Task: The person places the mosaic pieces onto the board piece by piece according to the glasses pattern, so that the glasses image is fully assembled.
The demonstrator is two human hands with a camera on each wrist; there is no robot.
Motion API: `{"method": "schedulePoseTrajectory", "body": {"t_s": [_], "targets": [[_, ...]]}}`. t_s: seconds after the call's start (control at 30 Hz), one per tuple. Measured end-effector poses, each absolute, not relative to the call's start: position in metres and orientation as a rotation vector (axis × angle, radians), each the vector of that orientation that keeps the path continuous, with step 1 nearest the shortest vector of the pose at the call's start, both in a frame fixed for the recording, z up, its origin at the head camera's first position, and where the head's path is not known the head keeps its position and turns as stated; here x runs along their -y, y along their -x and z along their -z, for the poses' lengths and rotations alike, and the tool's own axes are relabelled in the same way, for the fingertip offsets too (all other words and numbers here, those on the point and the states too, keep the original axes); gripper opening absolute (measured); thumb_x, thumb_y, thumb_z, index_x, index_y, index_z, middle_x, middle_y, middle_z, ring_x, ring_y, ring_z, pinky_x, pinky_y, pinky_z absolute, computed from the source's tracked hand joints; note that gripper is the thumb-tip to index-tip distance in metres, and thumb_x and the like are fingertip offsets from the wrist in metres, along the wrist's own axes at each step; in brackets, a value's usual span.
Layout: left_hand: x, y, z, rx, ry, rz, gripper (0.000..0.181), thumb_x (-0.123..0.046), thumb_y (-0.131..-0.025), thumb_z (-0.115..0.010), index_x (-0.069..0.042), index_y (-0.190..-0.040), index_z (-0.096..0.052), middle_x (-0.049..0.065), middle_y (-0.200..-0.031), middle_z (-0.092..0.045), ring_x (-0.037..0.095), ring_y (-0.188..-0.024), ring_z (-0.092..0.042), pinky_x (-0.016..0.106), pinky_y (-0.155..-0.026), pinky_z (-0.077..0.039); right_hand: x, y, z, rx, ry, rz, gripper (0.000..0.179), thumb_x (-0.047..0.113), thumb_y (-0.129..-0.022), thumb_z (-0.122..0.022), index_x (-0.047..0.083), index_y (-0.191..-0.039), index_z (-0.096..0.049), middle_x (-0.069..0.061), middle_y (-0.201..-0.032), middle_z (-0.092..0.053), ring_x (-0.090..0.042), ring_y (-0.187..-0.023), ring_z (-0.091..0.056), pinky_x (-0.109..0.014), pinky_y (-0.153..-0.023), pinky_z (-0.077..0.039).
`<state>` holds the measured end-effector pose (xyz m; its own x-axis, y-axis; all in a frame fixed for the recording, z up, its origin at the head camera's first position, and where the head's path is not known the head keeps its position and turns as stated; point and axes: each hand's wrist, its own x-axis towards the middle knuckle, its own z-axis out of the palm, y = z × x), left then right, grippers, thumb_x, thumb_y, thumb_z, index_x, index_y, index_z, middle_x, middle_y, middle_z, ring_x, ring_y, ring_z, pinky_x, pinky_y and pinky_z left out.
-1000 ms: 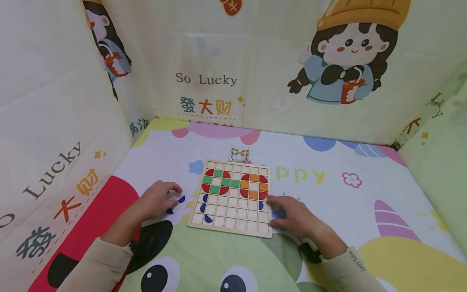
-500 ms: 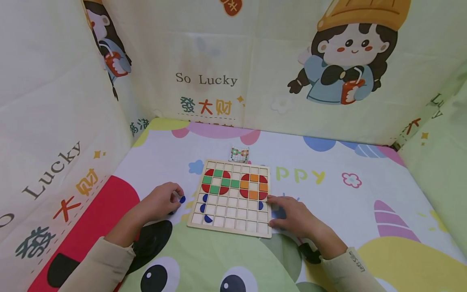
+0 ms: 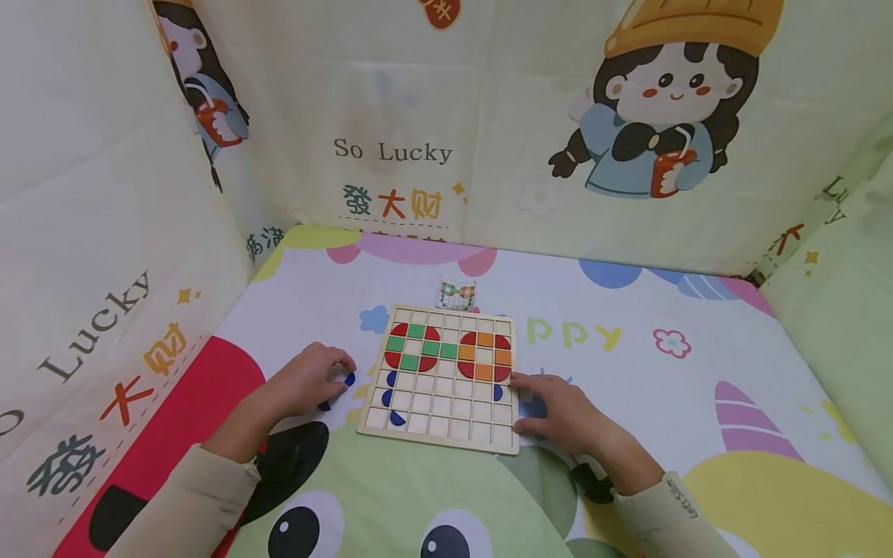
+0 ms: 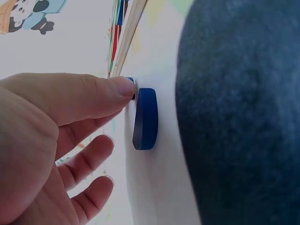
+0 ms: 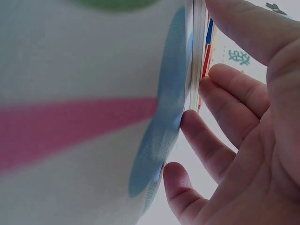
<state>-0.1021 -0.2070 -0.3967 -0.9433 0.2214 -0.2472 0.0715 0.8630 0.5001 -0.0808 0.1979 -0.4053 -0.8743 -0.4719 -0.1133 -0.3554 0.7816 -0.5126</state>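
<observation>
My left hand is at the table left of the board, pinching a blue half-circle tile between thumb and forefinger. Much of that tile is hidden by the thumb in the left wrist view. Close to the thumb, a second blue half-circle tile lies on the cloth. The wooden grid board carries red, green and orange tiles in two rounded groups. Below these are three blue tiles at its left side and one blue tile at its right. My right hand touches the board's right edge with relaxed, spread fingers.
A small pattern card stands just behind the board. The printed tablecloth covers the table, and cloth walls rise at the back and both sides.
The left thumb and forefinger have come together on the blue tile beside the board, and the tile has turned slightly. The right hand and the board look the same.
</observation>
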Motion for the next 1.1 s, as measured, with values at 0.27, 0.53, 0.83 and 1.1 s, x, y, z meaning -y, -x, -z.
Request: {"method": "schedulePoseTrajectory", "body": {"t_s": [0.27,0.53,0.83,1.1], "targets": [[0.208,0.102,0.392,-2.733,-0.285,-0.656,0.033,-0.008,-0.081,-0.080,-0.009,-0.113,-0.071,0.013,-0.112,-0.059,0.030,-0.104,-0.051,0.030,-0.065,-0.058,-0.198,0.082,0.406,-2.738,0.653,0.713,0.063,0.032,-0.083,-0.082,0.012,-0.138,-0.059,-0.008,-0.143,-0.056,-0.038,-0.128,-0.049,-0.064,-0.101,-0.037],[0.208,0.103,0.386,-2.631,-0.208,-0.794,0.035,-0.004,-0.082,-0.077,-0.009,-0.115,-0.066,0.007,-0.099,-0.062,0.024,-0.087,-0.057,0.030,-0.064,-0.058,-0.198,0.082,0.405,-2.736,0.648,0.712,0.062,0.032,-0.083,-0.082,0.013,-0.138,-0.059,-0.008,-0.143,-0.056,-0.039,-0.129,-0.048,-0.064,-0.101,-0.036],[0.206,0.104,0.388,-2.629,-0.240,-0.772,0.025,-0.003,-0.082,-0.076,-0.011,-0.105,-0.067,0.004,-0.094,-0.062,0.022,-0.084,-0.057,0.029,-0.066,-0.057,-0.198,0.083,0.405,-2.737,0.650,0.703,0.063,0.032,-0.083,-0.082,0.012,-0.138,-0.059,-0.008,-0.143,-0.056,-0.039,-0.129,-0.049,-0.064,-0.101,-0.037],[0.206,0.107,0.391,-2.649,-0.254,-0.716,0.025,-0.005,-0.081,-0.077,-0.013,-0.103,-0.068,0.005,-0.098,-0.063,0.024,-0.088,-0.056,0.030,-0.066,-0.058,-0.199,0.083,0.406,-2.743,0.658,0.705,0.062,0.031,-0.083,-0.082,0.011,-0.138,-0.059,-0.009,-0.142,-0.056,-0.039,-0.128,-0.049,-0.063,-0.101,-0.037]]}}
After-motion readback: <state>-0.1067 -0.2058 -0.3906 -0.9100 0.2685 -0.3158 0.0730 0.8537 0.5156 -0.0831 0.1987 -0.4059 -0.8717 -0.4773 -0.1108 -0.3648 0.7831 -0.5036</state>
